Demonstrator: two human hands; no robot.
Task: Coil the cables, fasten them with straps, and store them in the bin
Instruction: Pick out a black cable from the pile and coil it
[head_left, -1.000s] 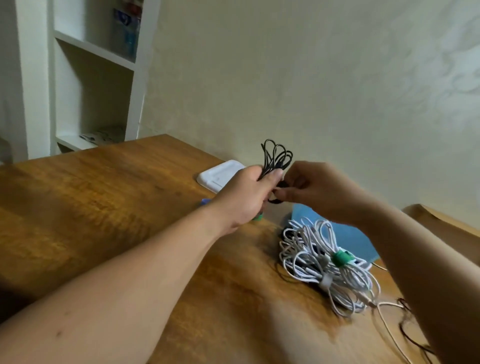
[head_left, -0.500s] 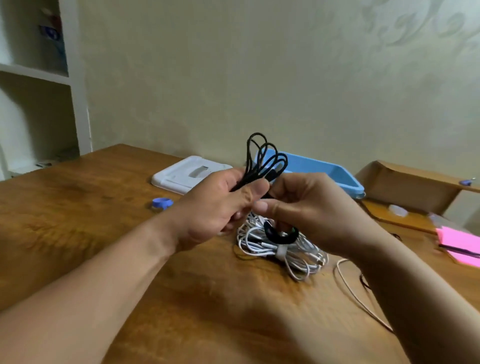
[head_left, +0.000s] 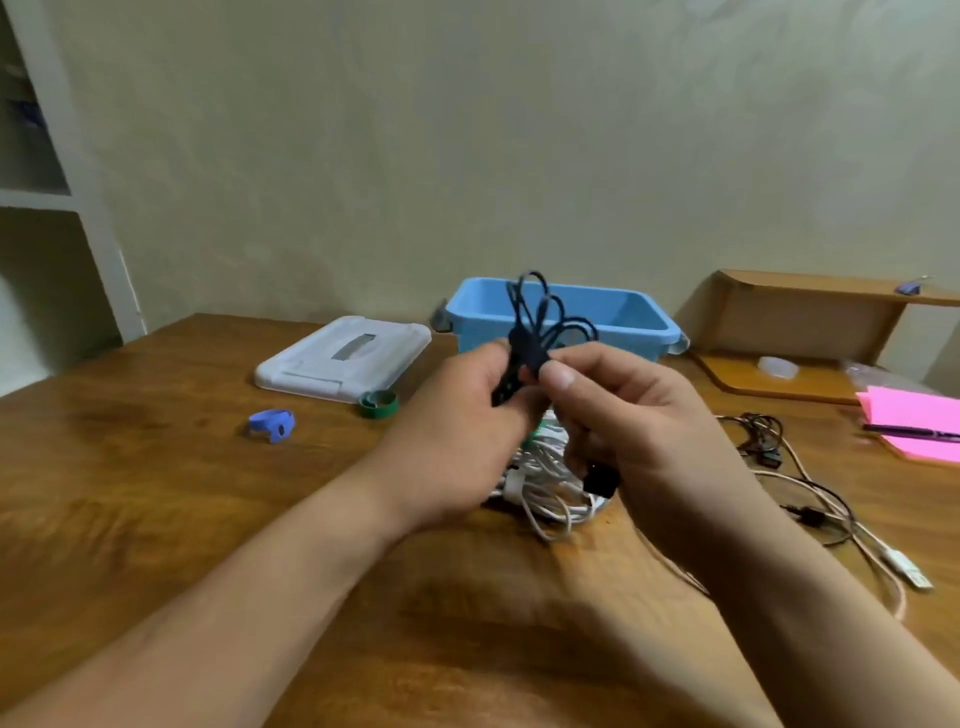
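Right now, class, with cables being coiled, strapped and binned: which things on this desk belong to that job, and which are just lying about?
Belongs to the job:
black cable in both hands
white cable bundle
loose cables
blue strap
green strap
blue bin
white lid

Just lying about:
pink paper
pen
cardboard box

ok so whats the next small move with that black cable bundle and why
Probably finish cinching the black strap around the coiled black cable: the left hand and right hand both pinch the bundle's waist, its loops fan out loosely above, and the open blue plastic bin waits behind.
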